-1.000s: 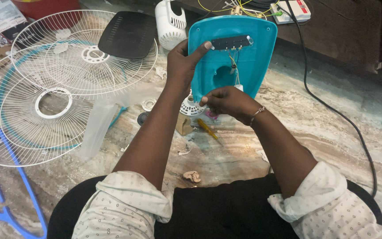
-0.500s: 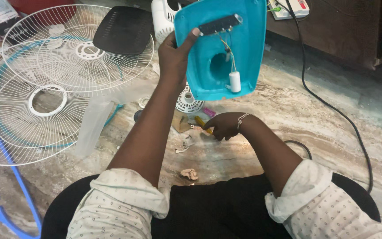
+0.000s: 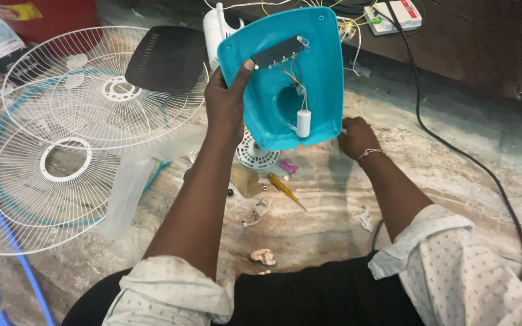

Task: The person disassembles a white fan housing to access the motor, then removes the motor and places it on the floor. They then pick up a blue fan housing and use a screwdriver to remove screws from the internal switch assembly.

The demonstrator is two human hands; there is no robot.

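Left hand (image 3: 225, 105) fingers still grip teal housing (image 3: 315, 66); right hand (image 3: 357, 136) moved rightward, fingers curled, empty.

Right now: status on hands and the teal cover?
Left hand grips teal fan cover, raised. Right hand at its lower edge, grip unclear. Yellow screwdriver on floor below.

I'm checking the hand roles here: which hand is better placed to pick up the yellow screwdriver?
Right hand: it is free, low beside the screwdriver. The left hand holds up the teal cover.

Veined marble floor (image 3: 454, 181) beside a dark wooden cabinet (image 3: 472, 42).
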